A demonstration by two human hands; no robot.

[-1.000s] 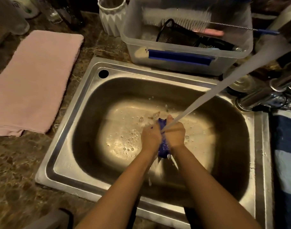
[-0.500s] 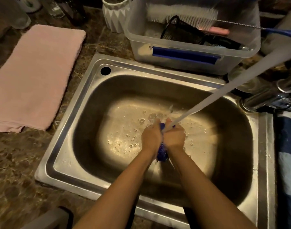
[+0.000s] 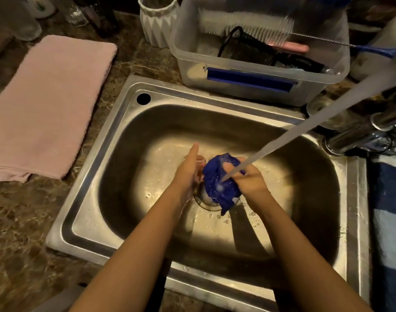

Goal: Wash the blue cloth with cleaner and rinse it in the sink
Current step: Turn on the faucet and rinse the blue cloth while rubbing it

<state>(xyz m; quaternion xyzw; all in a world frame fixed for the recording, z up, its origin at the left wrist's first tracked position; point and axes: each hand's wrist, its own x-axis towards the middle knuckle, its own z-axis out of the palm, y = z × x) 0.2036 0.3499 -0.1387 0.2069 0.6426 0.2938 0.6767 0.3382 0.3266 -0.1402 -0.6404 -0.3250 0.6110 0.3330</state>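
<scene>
The blue cloth [image 3: 219,181] is bunched up and wet, held over the drain of the steel sink [image 3: 107,188]. A stream of water [image 3: 305,124] runs from the upper right and lands on the cloth. My right hand [image 3: 251,179] grips the cloth's right side. My left hand [image 3: 189,170] presses against its left side with the thumb raised and the fingers partly loosened. The tap [image 3: 361,136] sits at the sink's right rim. No cleaner bottle can be picked out.
A folded pink towel [image 3: 46,104] lies on the stone counter to the left. Behind the sink stand a clear plastic tub [image 3: 248,86] holding brushes and a black mesh basket, and a white ribbed cup [image 3: 157,21]. A blue striped towel [image 3: 388,210] lies at the right.
My hands were pressed tightly together around the cloth. They have parted and the cloth now bulges out between them, with more of it showing under the water.
</scene>
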